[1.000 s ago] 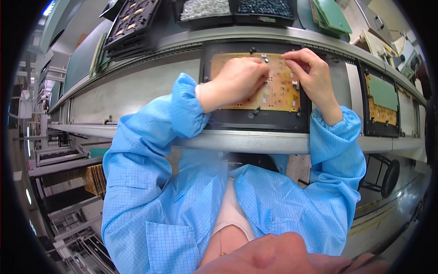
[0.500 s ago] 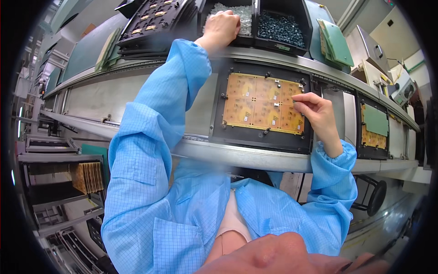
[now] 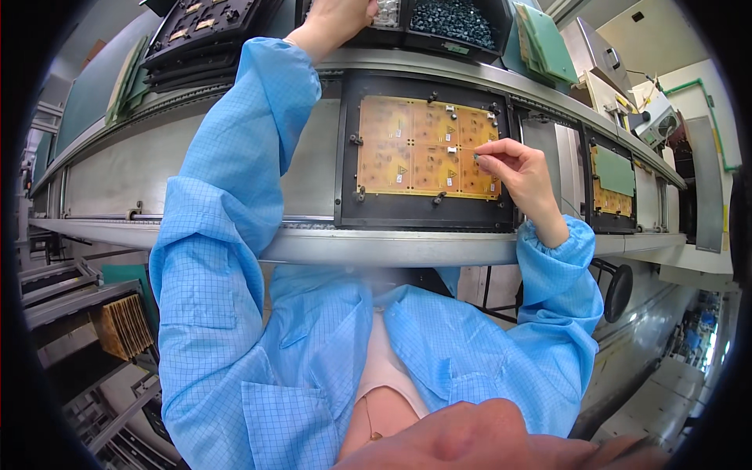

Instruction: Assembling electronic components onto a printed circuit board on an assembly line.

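My right hand [image 3: 521, 174] hovers over the right part of an orange-yellow circuit board panel [image 3: 384, 168], thumb and index finger pinched on a small blue-green component [image 3: 476, 157]. The panel lies in a black carrier frame [image 3: 427, 217] and has several small white parts on it, one a white connector [image 3: 452, 150] just left of the pinched fingers. Up at the top edge, my left hand [image 3: 333, 25] reaches to a black bin of whitish clear parts [image 3: 388, 14]. Its fingers look curled, but the tips are cut off by the picture's edge, so what they hold is hidden.
Beside the whitish parts stands a bin of dark blue components [image 3: 453, 23]. Stacked black carriers [image 3: 200, 35] are at the upper left, green sheets [image 3: 546, 47] at the upper right. A metal conveyor rail [image 3: 407, 247] runs in front; a second carrier holds a green-covered board [image 3: 615, 172].
The whole view has shifted, so the bench sits higher and further left. My right hand still pinches over the board; my left hand is still at the bin, now partly out of the picture.
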`<state>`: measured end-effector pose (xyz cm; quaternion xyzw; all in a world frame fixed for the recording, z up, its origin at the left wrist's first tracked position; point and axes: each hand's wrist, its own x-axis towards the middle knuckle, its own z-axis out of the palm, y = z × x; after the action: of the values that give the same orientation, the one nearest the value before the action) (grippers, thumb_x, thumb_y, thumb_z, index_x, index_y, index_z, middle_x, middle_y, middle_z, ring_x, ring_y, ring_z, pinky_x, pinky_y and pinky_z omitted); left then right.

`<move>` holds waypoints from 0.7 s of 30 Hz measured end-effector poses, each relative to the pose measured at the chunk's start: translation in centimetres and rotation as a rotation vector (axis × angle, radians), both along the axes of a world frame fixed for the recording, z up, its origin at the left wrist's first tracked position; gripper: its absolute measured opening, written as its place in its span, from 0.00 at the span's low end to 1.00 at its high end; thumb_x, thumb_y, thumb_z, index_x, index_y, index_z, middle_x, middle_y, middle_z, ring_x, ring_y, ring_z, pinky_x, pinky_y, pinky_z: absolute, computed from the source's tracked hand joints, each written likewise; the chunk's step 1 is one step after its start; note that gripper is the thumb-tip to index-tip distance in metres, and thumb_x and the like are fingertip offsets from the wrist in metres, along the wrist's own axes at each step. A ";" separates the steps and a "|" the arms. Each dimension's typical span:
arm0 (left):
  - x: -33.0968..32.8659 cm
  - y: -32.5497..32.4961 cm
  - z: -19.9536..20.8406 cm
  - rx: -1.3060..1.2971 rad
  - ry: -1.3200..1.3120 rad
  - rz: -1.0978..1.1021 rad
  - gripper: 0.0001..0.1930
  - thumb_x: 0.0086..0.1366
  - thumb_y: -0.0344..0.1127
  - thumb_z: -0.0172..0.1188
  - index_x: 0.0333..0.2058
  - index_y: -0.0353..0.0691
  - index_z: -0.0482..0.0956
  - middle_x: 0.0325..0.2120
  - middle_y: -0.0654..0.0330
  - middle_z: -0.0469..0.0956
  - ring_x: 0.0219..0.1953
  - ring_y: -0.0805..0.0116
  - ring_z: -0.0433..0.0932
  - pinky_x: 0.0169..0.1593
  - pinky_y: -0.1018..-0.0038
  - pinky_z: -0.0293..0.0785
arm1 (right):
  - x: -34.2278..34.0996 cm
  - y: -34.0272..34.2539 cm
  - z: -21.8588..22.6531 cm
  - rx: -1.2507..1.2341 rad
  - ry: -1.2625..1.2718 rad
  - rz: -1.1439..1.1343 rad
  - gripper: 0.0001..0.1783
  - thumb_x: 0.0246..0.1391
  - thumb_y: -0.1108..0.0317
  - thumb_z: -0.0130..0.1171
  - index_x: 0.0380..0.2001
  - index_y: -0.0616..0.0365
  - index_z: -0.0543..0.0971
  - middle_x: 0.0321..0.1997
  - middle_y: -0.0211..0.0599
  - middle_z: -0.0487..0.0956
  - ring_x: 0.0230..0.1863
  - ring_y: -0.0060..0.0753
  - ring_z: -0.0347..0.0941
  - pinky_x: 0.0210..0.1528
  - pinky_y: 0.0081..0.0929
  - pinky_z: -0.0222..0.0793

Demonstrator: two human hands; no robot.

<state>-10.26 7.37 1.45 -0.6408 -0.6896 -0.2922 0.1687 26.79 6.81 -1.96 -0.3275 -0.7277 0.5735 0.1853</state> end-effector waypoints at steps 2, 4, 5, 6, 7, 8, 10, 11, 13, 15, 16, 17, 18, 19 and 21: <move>0.2 -0.1 0.3 0.003 -0.099 -0.013 0.06 0.54 0.31 0.62 0.24 0.35 0.79 0.29 0.45 0.81 0.32 0.48 0.82 0.39 0.59 0.78 | -0.3 -0.1 0.4 0.200 -0.088 0.019 0.07 0.57 0.77 0.64 0.39 0.64 0.84 0.35 0.32 0.81 0.35 0.21 0.78 0.39 0.18 0.74; 0.7 -0.9 0.5 0.043 -0.285 -0.054 0.05 0.55 0.31 0.63 0.27 0.36 0.80 0.27 0.47 0.81 0.30 0.51 0.83 0.36 0.64 0.78 | -0.6 -0.3 0.3 0.396 -0.179 0.044 0.06 0.55 0.77 0.64 0.37 0.62 0.84 0.34 0.31 0.80 0.33 0.21 0.76 0.36 0.18 0.72; 1.5 -1.8 1.1 0.037 -0.291 -0.049 0.05 0.55 0.31 0.63 0.27 0.36 0.80 0.27 0.47 0.81 0.30 0.51 0.83 0.36 0.64 0.78 | -0.7 -0.4 0.2 0.438 -0.161 0.049 0.06 0.53 0.78 0.65 0.35 0.62 0.85 0.33 0.31 0.78 0.32 0.22 0.75 0.34 0.19 0.70; 1.9 -2.5 1.8 0.069 -0.359 -0.076 0.05 0.55 0.31 0.64 0.28 0.35 0.81 0.26 0.48 0.81 0.30 0.54 0.83 0.35 0.65 0.78 | -1.0 -0.4 0.1 0.486 -0.143 0.052 0.06 0.52 0.79 0.65 0.34 0.61 0.85 0.31 0.32 0.77 0.31 0.23 0.73 0.32 0.21 0.69; 2.1 -2.7 2.0 0.101 -0.426 -0.104 0.05 0.56 0.31 0.65 0.29 0.35 0.82 0.24 0.50 0.81 0.29 0.57 0.83 0.34 0.67 0.78 | -1.2 -0.3 0.1 0.487 -0.148 0.056 0.06 0.52 0.79 0.65 0.34 0.61 0.85 0.31 0.32 0.77 0.31 0.23 0.73 0.32 0.21 0.69; 1.8 -3.5 1.9 0.298 -0.665 -0.529 0.07 0.55 0.31 0.67 0.32 0.35 0.84 0.23 0.52 0.82 0.29 0.63 0.83 0.33 0.71 0.78 | -1.3 -0.2 0.1 0.520 -0.149 0.064 0.06 0.51 0.79 0.65 0.34 0.61 0.85 0.31 0.32 0.77 0.31 0.24 0.74 0.32 0.21 0.69; 2.0 -4.3 1.6 0.172 -0.588 -0.319 0.07 0.56 0.31 0.67 0.34 0.35 0.84 0.24 0.53 0.83 0.28 0.66 0.83 0.34 0.72 0.77 | -1.4 -0.1 0.0 0.555 -0.152 0.077 0.06 0.51 0.78 0.66 0.34 0.61 0.85 0.31 0.33 0.77 0.32 0.25 0.74 0.32 0.22 0.69; 2.9 -5.3 2.3 0.042 -0.506 -0.118 0.08 0.57 0.31 0.67 0.35 0.35 0.84 0.25 0.54 0.84 0.28 0.69 0.83 0.34 0.73 0.77 | -1.3 -0.1 -0.2 0.574 -0.151 0.085 0.06 0.51 0.78 0.66 0.34 0.61 0.85 0.31 0.33 0.77 0.32 0.26 0.73 0.32 0.23 0.69; 3.5 -6.2 2.5 -0.026 -0.704 -0.151 0.08 0.59 0.31 0.66 0.35 0.34 0.84 0.26 0.56 0.84 0.29 0.71 0.82 0.34 0.75 0.77 | -1.0 0.0 -0.4 0.594 -0.152 0.094 0.06 0.51 0.78 0.66 0.35 0.61 0.85 0.31 0.33 0.76 0.32 0.27 0.73 0.32 0.24 0.69; 3.8 -7.1 2.5 -0.094 -0.895 -0.187 0.08 0.60 0.32 0.66 0.36 0.33 0.84 0.26 0.57 0.84 0.29 0.74 0.82 0.34 0.76 0.76 | -1.0 0.0 -0.6 0.702 -0.182 0.100 0.06 0.51 0.77 0.66 0.34 0.61 0.86 0.31 0.34 0.76 0.32 0.28 0.73 0.33 0.25 0.70; 3.9 -7.6 2.6 -0.090 -0.872 -0.221 0.08 0.62 0.32 0.66 0.36 0.32 0.84 0.26 0.59 0.84 0.29 0.75 0.81 0.34 0.78 0.76 | -1.1 -0.1 -0.6 0.704 -0.183 0.098 0.06 0.51 0.77 0.66 0.34 0.61 0.86 0.31 0.34 0.76 0.32 0.28 0.73 0.33 0.25 0.70; 4.2 -8.1 2.6 -0.085 -0.851 -0.253 0.09 0.63 0.33 0.65 0.35 0.32 0.84 0.26 0.60 0.83 0.29 0.76 0.81 0.34 0.79 0.76 | -1.1 -0.2 -0.5 0.731 -0.182 0.094 0.06 0.51 0.77 0.66 0.34 0.61 0.86 0.31 0.35 0.76 0.32 0.30 0.73 0.33 0.26 0.70; 4.4 -8.6 2.7 -0.083 -0.853 -0.253 0.09 0.63 0.33 0.65 0.35 0.32 0.84 0.26 0.60 0.83 0.29 0.76 0.81 0.34 0.79 0.76 | -1.0 -0.3 -0.5 0.758 -0.181 0.090 0.06 0.50 0.76 0.67 0.34 0.61 0.86 0.30 0.35 0.76 0.31 0.32 0.73 0.32 0.26 0.69; 4.7 -9.0 2.7 -0.117 -0.907 -0.254 0.09 0.64 0.33 0.65 0.36 0.32 0.84 0.26 0.61 0.83 0.29 0.77 0.81 0.34 0.79 0.76 | -1.0 -0.3 -0.5 0.759 -0.182 0.092 0.06 0.50 0.76 0.67 0.34 0.61 0.86 0.30 0.35 0.76 0.31 0.32 0.73 0.32 0.26 0.69; 5.0 -9.4 2.6 -0.149 -0.965 -0.256 0.09 0.65 0.33 0.64 0.36 0.32 0.84 0.25 0.62 0.83 0.29 0.78 0.80 0.34 0.80 0.75 | -0.8 -0.3 -0.5 0.853 -0.193 0.094 0.06 0.50 0.75 0.67 0.34 0.61 0.86 0.29 0.36 0.75 0.32 0.35 0.72 0.32 0.29 0.68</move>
<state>-5.24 -2.07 4.06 -0.5225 -0.6238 -0.5235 -0.2526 26.03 6.51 -2.47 -0.2401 -0.9275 0.1962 0.2087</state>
